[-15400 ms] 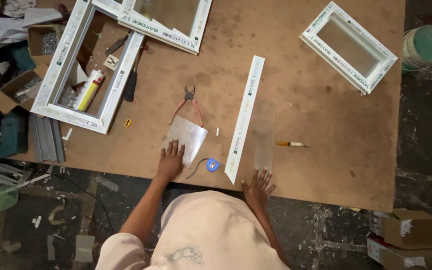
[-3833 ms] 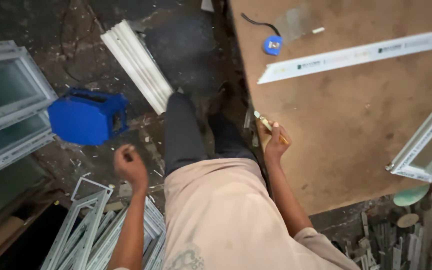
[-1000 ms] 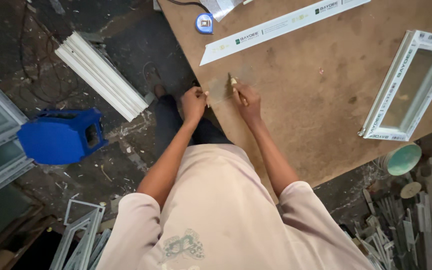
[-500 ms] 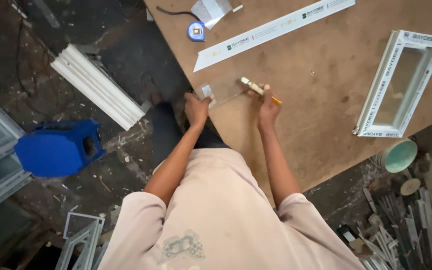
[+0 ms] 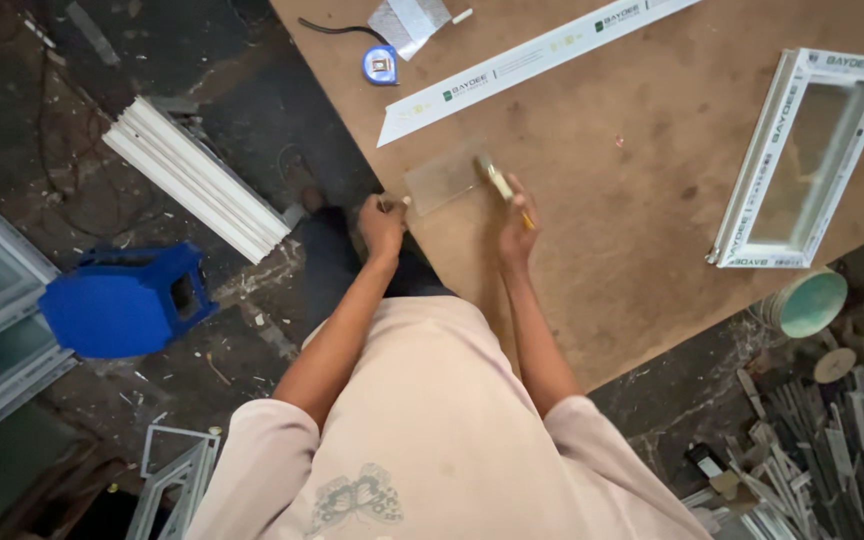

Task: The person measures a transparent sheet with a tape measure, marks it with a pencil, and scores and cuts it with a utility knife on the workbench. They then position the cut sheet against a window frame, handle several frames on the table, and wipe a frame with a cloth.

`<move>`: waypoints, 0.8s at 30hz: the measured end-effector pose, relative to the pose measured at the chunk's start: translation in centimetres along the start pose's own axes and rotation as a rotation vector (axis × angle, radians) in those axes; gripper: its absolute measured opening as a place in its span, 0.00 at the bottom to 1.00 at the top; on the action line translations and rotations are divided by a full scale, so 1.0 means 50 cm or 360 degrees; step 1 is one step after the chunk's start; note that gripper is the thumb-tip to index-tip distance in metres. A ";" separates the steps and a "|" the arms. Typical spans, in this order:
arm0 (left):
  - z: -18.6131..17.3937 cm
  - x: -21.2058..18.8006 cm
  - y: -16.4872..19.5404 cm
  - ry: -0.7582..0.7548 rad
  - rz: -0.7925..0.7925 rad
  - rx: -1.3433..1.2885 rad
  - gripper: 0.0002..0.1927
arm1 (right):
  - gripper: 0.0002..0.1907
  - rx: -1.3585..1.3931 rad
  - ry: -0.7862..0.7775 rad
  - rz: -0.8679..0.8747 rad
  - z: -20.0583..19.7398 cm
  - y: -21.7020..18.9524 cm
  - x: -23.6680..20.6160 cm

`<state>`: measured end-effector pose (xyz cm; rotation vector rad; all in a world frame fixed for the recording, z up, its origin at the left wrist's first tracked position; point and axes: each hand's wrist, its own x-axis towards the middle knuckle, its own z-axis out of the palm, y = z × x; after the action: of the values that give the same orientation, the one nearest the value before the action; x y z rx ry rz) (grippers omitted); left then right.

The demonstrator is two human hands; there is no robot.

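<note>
Over by the dark floor the blue stool (image 5: 124,300) and the bundle of white profiles (image 5: 197,178) are lying apart from the work. The left hand (image 5: 382,222) is pinching the near corner of the small clear pane (image 5: 442,178), which half a second ago sat right at the table edge and is now lying further onto the brown table (image 5: 612,230). The right hand (image 5: 517,218) is closing round the yellow-handled cutter (image 5: 500,182), its tip now resting on the pane's far edge instead of held clear, so scoring looks to be beginning

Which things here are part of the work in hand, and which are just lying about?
In hand: left hand on clear glass piece; right hand gripping yellow-handled tool.
Lying about: tape measure, white profile strip, window frame, blue stool.
</note>
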<state>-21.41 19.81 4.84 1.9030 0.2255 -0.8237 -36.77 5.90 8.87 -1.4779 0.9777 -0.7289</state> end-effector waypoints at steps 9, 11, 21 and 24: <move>-0.028 -0.003 0.037 0.0015 -0.0041 0.0038 0.13 | 0.28 -0.0053 -0.0129 -0.0156 0.076 -0.020 0.094; -0.033 0.006 0.023 -0.0044 -0.0110 -0.0093 0.13 | 0.29 -0.0028 -0.0124 -0.0087 0.081 -0.018 0.074; -0.081 0.044 0.006 -0.0304 -0.0174 -0.0316 0.15 | 0.36 0.0885 0.0464 0.0793 0.025 0.052 0.006; -0.091 0.023 0.036 -0.0310 -0.0089 -0.0303 0.15 | 0.37 0.1254 0.0680 0.0779 -0.006 0.055 0.013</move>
<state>-17.65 22.62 6.60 1.6339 0.2293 -0.9834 -37.18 5.21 6.13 -0.3797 1.1289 -0.9331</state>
